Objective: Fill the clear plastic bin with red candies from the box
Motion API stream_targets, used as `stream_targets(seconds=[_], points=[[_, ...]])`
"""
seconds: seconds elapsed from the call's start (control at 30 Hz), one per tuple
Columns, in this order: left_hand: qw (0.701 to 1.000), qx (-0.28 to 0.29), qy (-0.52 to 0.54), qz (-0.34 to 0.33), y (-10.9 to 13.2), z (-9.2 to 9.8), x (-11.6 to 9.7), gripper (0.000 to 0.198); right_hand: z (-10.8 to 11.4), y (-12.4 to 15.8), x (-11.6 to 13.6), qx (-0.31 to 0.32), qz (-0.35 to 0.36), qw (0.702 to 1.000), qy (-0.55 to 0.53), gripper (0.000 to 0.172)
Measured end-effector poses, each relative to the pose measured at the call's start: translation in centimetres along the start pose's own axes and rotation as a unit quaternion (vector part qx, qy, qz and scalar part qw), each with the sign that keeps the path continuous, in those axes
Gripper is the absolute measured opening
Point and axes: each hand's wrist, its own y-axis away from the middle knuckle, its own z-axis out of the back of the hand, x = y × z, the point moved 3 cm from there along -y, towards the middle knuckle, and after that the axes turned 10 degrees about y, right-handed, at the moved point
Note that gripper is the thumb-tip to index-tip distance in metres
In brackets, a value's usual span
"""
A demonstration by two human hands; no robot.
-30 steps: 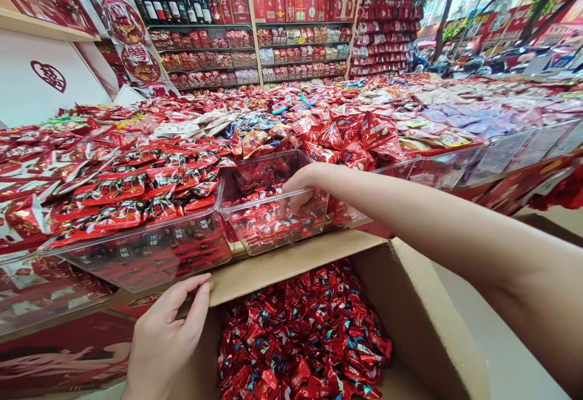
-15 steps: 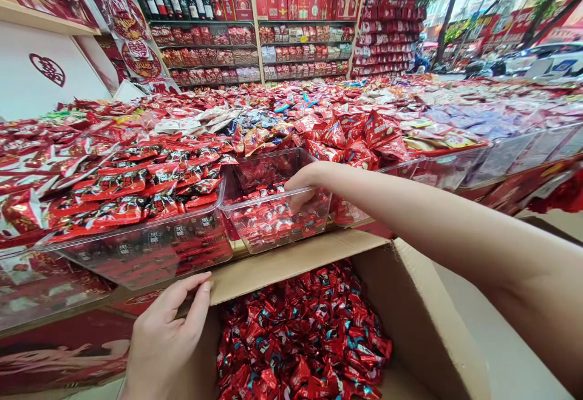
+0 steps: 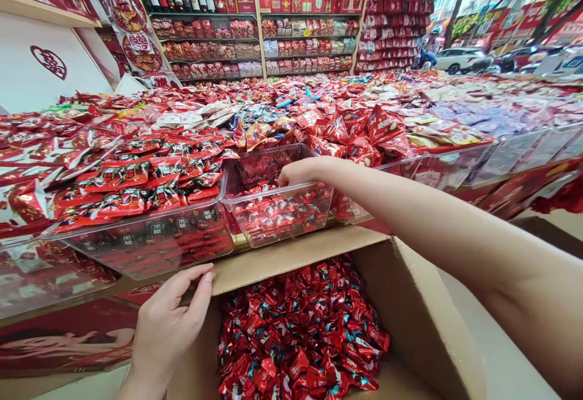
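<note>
Your left hand (image 3: 175, 318) pinches a cardboard flap (image 3: 291, 258) at its corner, beside red-wrapped candies (image 3: 300, 330) heaped in the open box (image 3: 416, 318), while your right hand (image 3: 299, 172), fingers curled (whether around anything, one cannot tell), rests inside a clear bin (image 3: 248, 198) holding small red-wrapped pieces (image 3: 276, 215).

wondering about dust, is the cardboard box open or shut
The cardboard box is open: red-wrapped candies show inside, and the left hand holds the corner of a flap.
</note>
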Motion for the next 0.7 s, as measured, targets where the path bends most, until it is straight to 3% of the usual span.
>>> stream_targets(seconds=[0.1, 0.2, 0.27, 0.3, 0.33, 0.4, 0.47, 0.57, 0.63, 0.7], points=[[1.0, 0.003, -0.005, -0.004, -0.1, -0.1, -0.2, 0.019, 2.1, 1.3, 0.7, -0.198, 0.064, 0.978, 0.011, 0.021], [1.0, 0.002, -0.012, 0.008, -0.1, -0.3, -0.6, 0.018, 3.2, 5.2, 2.4, -0.357, 0.076, 0.931, 0.006, 0.026], [1.0, 0.0, -0.018, 0.023, 0.0, -0.4, -0.8, 0.019, 2.0, 8.7, 4.4, -0.431, 0.113, 0.895, -0.016, 0.024], [0.999, 0.0, -0.02, 0.029, 0.0, -0.5, -0.8, 0.019, 0.4, 10.2, 5.5, -0.435, 0.149, 0.887, -0.037, 0.021], [0.999, 0.0, -0.022, 0.035, 0.1, -0.5, -0.9, 0.018, -1.9, 11.3, 6.5, -0.409, 0.192, 0.89, -0.065, 0.02], [0.999, 0.002, -0.024, 0.043, 0.1, -0.6, -1.0, 0.017, -8.7, 12.0, 8.5, -0.21, 0.277, 0.933, -0.094, 0.02], [0.999, 0.005, -0.022, 0.045, 0.2, -0.7, -1.1, 0.017, -15.8, 10.8, 9.1, -0.111, 0.221, 0.962, -0.115, 0.021], [0.999, 0.009, -0.013, 0.042, 0.1, -1.0, -1.3, 0.018, -23.7, 6.7, 9.8, -0.082, 0.105, 0.971, -0.199, 0.023], [0.999, 0.008, -0.009, 0.038, -0.1, -1.1, -1.2, 0.018, -26.3, 3.8, 10.8, -0.08, 0.026, 0.958, -0.273, 0.029], [0.999, 0.003, -0.006, 0.031, -0.3, -1.1, -1.2, 0.017, -27.3, 1.6, 12.1, -0.065, -0.049, 0.948, -0.307, 0.036]])
